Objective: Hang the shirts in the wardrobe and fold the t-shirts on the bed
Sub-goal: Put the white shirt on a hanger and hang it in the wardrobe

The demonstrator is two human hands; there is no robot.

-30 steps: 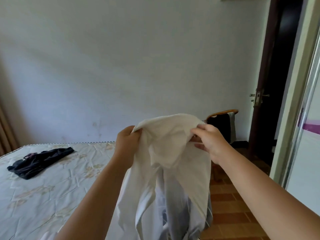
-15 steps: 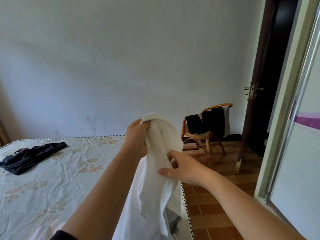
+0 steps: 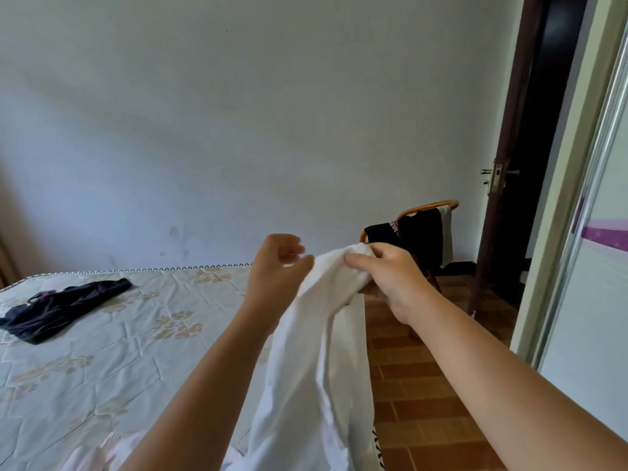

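R grip (image 3: pixel 384 277) pinches top of white garment (image 3: pixel 316 368), fingers bunched on cloth, held up over right edge of bed (image 3: pixel 136 334). L grip (image 3: pixel 277 266) loosely curled, holding nothing, just beside cloth; blurred, contact unclear. Garment hangs btwn forearms, bottom cut off by frame; shirt or tee, can't tell.

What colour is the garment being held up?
Plain white; the head view shows the white cloth garment hanging from the right hand.
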